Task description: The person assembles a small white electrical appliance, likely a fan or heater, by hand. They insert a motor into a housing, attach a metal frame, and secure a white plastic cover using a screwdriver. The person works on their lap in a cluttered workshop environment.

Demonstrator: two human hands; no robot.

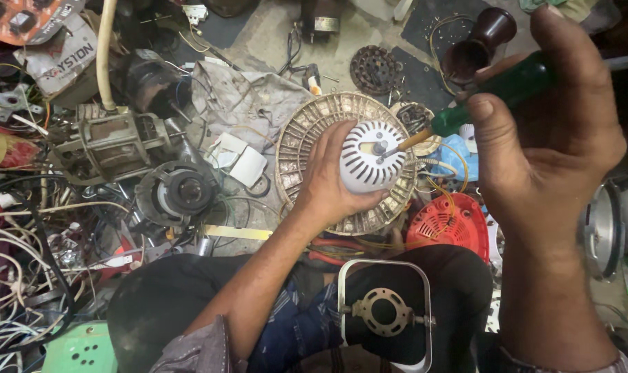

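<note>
My left hand (325, 181) grips a white slotted motor housing (369, 157) with a short shaft at its centre, held above a round dirty fan guard (304, 135). My right hand (545, 124) is closed around the green handle of a screwdriver (497, 93). The screwdriver's metal tip touches the top of the housing beside the shaft. Yellow and white wires run from the housing toward the right.
A white square frame with a metal bracket (385, 312) rests on my lap. A red vented cover (446, 222) lies to the right. At left sit a metal motor frame (110, 138), a dark round motor (177, 191) and tangled wires (24, 242). A dark brown funnel-shaped part (481, 40) stands behind.
</note>
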